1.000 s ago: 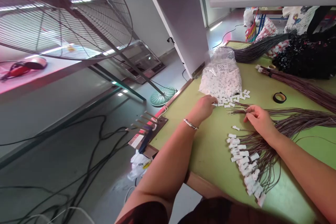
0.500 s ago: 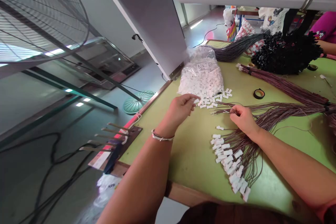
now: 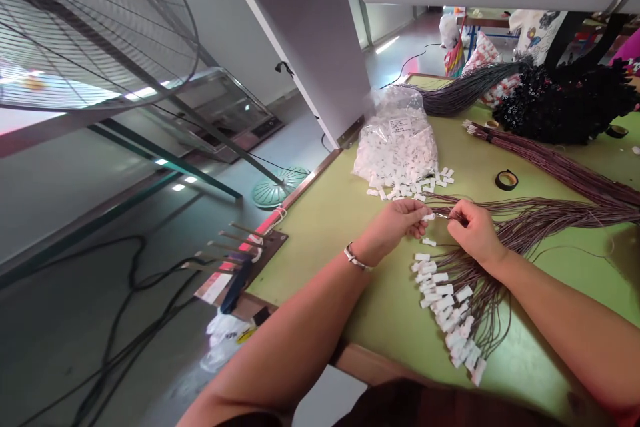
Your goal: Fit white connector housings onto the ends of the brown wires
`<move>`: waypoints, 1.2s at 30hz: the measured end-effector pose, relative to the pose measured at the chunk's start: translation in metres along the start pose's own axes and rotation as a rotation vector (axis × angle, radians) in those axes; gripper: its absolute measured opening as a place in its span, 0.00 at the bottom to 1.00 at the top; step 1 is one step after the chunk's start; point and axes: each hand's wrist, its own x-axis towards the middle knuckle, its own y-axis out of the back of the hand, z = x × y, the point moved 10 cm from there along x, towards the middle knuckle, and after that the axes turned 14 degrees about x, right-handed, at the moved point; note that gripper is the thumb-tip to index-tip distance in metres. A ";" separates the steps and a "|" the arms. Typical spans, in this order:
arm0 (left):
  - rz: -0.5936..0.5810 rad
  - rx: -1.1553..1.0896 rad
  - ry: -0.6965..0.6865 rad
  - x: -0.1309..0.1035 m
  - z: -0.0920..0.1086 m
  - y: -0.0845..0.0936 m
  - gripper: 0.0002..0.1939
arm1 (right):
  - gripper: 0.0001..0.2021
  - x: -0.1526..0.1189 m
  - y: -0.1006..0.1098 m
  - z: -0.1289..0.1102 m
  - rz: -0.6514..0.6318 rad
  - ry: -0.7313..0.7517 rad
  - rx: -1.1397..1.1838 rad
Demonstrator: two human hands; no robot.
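My left hand (image 3: 404, 219) pinches a small white plastic connector (image 3: 429, 216) between thumb and fingers. Facing it, my right hand (image 3: 473, 228) is closed on a brown wire (image 3: 442, 215), whose bare end points at the connector; whether the two touch I cannot tell. Beneath my right wrist spreads a bundle of brown wires (image 3: 540, 220), many of them tipped with white connectors (image 3: 445, 303) laid out on the green tabletop (image 3: 385, 320). Loose white connectors (image 3: 400, 191) lie behind my left hand, in front of a clear plastic bag (image 3: 397, 147) full of the same.
A roll of black tape (image 3: 507, 180) lies behind my right hand. Farther back are a tied brown wire bundle (image 3: 550, 160), dark wires (image 3: 465, 90) and a heap of black parts (image 3: 565, 103). A pegged board (image 3: 263, 257) sits at the left edge, near a fan (image 3: 100, 33).
My left hand has moved right, from the loose connectors to the wire end at my right hand, carrying a connector. My right hand keeps its hold. The whole view has shifted slightly.
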 end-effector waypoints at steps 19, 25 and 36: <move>0.073 0.146 -0.029 0.009 -0.008 -0.005 0.10 | 0.08 -0.004 -0.009 -0.016 -0.052 0.120 -0.085; 0.065 0.062 -0.011 0.009 -0.011 -0.001 0.09 | 0.07 0.001 -0.003 -0.001 -0.040 0.023 0.026; 0.134 0.277 -0.204 0.007 0.004 0.006 0.07 | 0.04 0.002 -0.008 -0.003 -0.098 0.085 -0.131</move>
